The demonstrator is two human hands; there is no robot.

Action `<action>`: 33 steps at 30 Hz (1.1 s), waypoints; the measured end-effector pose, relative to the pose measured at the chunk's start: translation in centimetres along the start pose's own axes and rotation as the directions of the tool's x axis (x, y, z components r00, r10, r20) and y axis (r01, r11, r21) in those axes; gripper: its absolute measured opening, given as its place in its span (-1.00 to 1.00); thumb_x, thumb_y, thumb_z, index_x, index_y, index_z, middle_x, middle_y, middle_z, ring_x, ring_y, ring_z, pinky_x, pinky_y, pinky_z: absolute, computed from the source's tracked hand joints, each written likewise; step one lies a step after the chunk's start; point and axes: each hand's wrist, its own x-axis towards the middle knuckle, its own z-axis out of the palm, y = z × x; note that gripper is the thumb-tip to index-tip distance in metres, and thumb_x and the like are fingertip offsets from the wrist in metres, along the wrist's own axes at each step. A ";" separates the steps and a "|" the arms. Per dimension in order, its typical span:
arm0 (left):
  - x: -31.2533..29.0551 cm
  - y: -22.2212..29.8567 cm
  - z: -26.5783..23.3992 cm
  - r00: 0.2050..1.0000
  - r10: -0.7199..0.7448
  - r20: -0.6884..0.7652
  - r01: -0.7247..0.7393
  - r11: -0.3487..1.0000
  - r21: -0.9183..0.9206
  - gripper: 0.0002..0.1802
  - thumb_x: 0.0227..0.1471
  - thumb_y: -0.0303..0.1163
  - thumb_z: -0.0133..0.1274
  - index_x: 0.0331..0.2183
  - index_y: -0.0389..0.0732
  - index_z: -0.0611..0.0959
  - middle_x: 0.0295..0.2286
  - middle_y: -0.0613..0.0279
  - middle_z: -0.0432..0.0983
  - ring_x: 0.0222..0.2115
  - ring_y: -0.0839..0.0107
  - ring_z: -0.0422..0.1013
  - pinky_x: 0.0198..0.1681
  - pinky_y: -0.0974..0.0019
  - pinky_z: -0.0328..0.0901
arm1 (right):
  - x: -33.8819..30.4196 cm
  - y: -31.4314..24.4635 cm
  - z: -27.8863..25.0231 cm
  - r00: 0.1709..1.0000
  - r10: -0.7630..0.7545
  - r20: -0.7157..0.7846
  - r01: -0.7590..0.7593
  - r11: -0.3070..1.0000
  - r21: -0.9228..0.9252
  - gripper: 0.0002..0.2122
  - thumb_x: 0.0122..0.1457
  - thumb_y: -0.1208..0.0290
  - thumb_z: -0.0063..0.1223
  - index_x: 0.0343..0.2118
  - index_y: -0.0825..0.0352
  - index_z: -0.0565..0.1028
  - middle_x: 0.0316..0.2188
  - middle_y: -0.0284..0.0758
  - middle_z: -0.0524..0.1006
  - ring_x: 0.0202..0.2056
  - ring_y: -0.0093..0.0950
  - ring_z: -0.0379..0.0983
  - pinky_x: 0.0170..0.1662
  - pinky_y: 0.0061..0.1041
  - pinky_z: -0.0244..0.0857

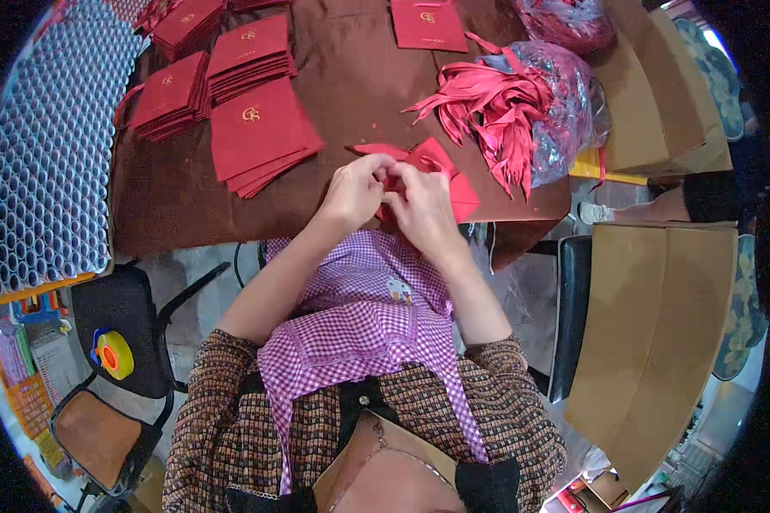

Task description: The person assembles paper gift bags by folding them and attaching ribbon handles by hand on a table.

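Observation:
At the table's near edge, my left hand (355, 190) and my right hand (422, 203) meet over a red paper packet (464, 198). Both hands are closed, thumbs and fingertips pinched together on a red ribbon (437, 161) that lies across the packet. Part of the ribbon and much of the packet are hidden beneath my fingers, so I cannot tell whether a knot is formed. Beyond my right hand, a heap of loose red ribbons (496, 107) spills out of a clear plastic bag (565, 111).
A brown cloth covers the table (351, 94). Several stacks of red packets (261, 128) stand at left, and another packet (428, 26) lies at the far side. A honeycomb-like tray of tubes (43, 171) fills the left. Cardboard boxes (650, 333) and chairs (115, 333) flank me.

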 end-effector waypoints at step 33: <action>0.1 0.4 -2.1 0.778 0.488 0.395 -0.567 0.817 0.107 -0.91 -0.11 -0.54 0.01 -0.48 -0.37 0.54 -0.42 0.04 0.39 -0.30 0.11 0.36 -0.19 0.17 0.28 | 2.4 0.0 -5.8 0.906 -0.292 0.307 0.361 0.911 -0.199 -0.81 -0.11 0.48 0.06 -0.35 0.26 0.51 -0.38 -0.36 0.45 -0.22 -0.38 0.34 -0.02 -0.38 0.12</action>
